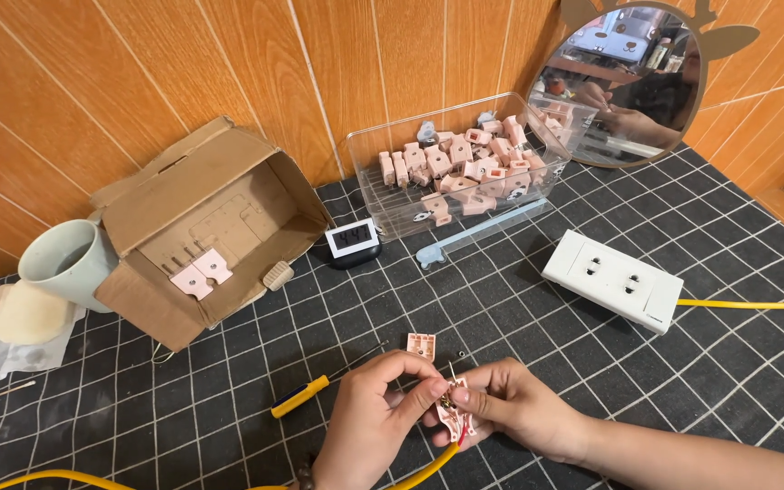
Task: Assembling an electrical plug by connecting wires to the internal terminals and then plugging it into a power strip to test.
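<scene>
Holding a small pink plug part (454, 410) low over the gridded mat (646, 381), both hands pinch it from opposite sides. Left hand (376, 410): fingertips closed on its upper edge, wrist bent inward. Right hand (521, 416): thumb and forefinger gripping its side, forearm flat. Risk, in my judgement: the yellow cable (428, 465) entering below could tug loose, and the tiny screw (462, 354) lying beside the spare pink piece (420, 344) could roll off. Screwdriver (306, 394) lies unused nearby.

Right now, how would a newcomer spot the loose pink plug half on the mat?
Start at the white twin socket block on the black grid mat. Look left and down to the hands; just above them lies the pink plug half. Unlike the pink parts heaped in the clear tray, it lies alone.
</scene>
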